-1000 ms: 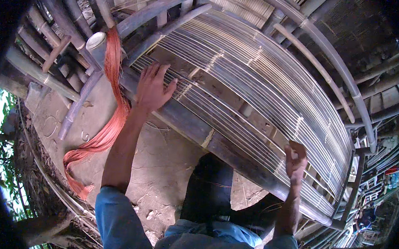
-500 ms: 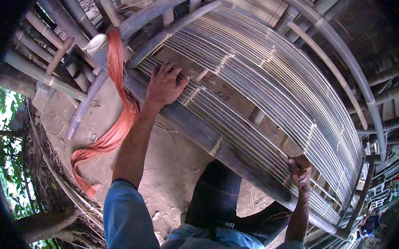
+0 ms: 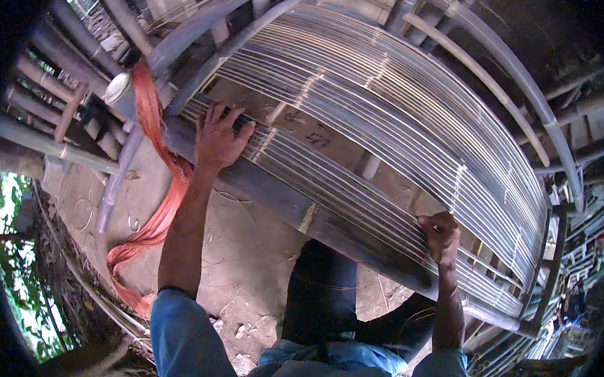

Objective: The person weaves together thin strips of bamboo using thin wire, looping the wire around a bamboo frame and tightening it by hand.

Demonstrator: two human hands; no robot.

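A long panel of thin bamboo slats (image 3: 366,134), bound across at intervals, stretches before me from far left to near right. My left hand (image 3: 220,143) lies on the near strip of slats at its left end, fingers spread and palm down. My right hand (image 3: 441,238) is closed at the right part of the same strip, fingers curled round a bamboo slat (image 3: 383,201) along the gap's near edge. A thick dark bamboo pole (image 3: 267,193) runs along the panel's near side, between the slats and my legs.
A bundle of red-orange fibre (image 3: 152,215) hangs from a bamboo pole's cut end (image 3: 118,87) at the left and trails to the ground. Bamboo rails (image 3: 505,83) curve along the far right side. Green leaves (image 3: 17,276) show at the far left.
My view has turned slightly, so the panel's left end sits lower and its right end higher. Both hands keep about the same places on the slats.
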